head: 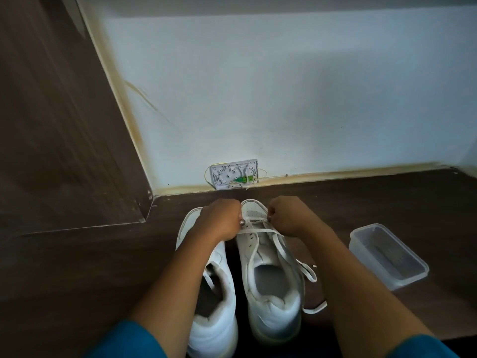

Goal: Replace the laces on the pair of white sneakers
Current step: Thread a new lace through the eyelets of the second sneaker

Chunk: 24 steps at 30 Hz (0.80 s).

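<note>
Pinching lace [258, 231], left hand [221, 221], right hand [287, 216], sneakers [278, 324] near wall [284, 99]

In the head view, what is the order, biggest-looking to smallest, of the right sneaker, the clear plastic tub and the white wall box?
1. right sneaker
2. clear plastic tub
3. white wall box, farthest away, so its real size is unsure

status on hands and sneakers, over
Left hand, right hand pinch flat white lace at toe eyelets of right-side white sneaker. Clear plastic container apart, further right.
</note>
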Tool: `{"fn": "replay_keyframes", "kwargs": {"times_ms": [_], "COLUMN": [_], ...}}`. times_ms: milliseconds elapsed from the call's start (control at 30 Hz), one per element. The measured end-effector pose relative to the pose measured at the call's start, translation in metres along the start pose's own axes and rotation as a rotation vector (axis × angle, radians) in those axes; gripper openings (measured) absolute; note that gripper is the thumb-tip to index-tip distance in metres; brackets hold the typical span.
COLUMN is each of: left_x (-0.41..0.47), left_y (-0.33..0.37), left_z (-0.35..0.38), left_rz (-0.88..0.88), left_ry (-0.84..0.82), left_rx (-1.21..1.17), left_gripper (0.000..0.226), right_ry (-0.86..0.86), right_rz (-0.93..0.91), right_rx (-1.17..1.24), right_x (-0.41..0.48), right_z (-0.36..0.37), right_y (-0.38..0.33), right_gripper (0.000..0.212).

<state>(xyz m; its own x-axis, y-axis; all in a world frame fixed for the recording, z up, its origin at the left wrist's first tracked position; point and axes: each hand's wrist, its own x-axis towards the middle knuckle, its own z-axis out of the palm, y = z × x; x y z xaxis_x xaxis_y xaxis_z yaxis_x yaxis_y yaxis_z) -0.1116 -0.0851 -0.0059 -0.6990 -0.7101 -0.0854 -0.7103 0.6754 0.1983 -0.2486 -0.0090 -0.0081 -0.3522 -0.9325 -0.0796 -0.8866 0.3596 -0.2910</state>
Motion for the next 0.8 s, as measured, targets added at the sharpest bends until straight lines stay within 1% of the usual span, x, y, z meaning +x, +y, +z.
{"fn": "replay_keyframes", "kwargs": {"times_ms": [67,100,167,200,267,300,333,400,600,733,800], "left_x": [-0.002,-0.003,-0.003,-0.001,0.002,0.002,0.003,0.006,0.009,0.005,0.002], "left_y": [0.0,0.0,0.0,0.001,0.002,0.003,0.004,0.004,0.0,-0.005,-0.007], "left_z": [0.0,-0.001,-0.003,-0.004,-0.004,-0.003,-0.002,0.002,0.004,0.002,-0.001], "left_rz": [0.003,0.01,-0.013,-0.038,-0.084,-0.108,-0.128,-0.165,-0.241,-0.188,-0.161], "left_ry": [-0.028,-0.02,-0.018,-0.018,-0.032,-0.044,-0.057,-0.08,-0.092,-0.089,-0.08], "left_rx": [0.063,0.057,-0.043,-0.088,-0.097,-0.085,-0.076,-0.097,-0.321,-0.358,-0.312], "left_gripper": [0.015,0.014,0.004,0.007,0.032,0.041,0.044,0.041,0.029,0.028,0.026], "right_ry": [-0.031,-0.04,-0.056,-0.059,-0.063,-0.063,-0.064,-0.066,-0.101,-0.152,-0.128], "right_rz": [0.022,0.036,0.06,0.065,0.075,0.081,0.086,0.09,0.107,0.146,0.147], "right_rx": [0.023,0.038,0.07,0.076,0.078,0.076,0.077,0.081,0.106,0.122,0.116], "right_x": [0.004,0.005,0.008,0.008,0.008,0.008,0.008,0.007,0.007,0.005,0.003], "right_z": [0.003,0.005,0.007,0.008,0.008,0.008,0.009,0.009,0.008,0.004,0.003], "right_y": [0.0,-0.001,-0.001,-0.002,-0.002,-0.003,-0.003,-0.004,-0.006,-0.007,-0.009], "right_gripper": [0.023,0.023,0.023,0.023,0.023,0.023,0.023,0.023,0.025,0.029,0.029]}}
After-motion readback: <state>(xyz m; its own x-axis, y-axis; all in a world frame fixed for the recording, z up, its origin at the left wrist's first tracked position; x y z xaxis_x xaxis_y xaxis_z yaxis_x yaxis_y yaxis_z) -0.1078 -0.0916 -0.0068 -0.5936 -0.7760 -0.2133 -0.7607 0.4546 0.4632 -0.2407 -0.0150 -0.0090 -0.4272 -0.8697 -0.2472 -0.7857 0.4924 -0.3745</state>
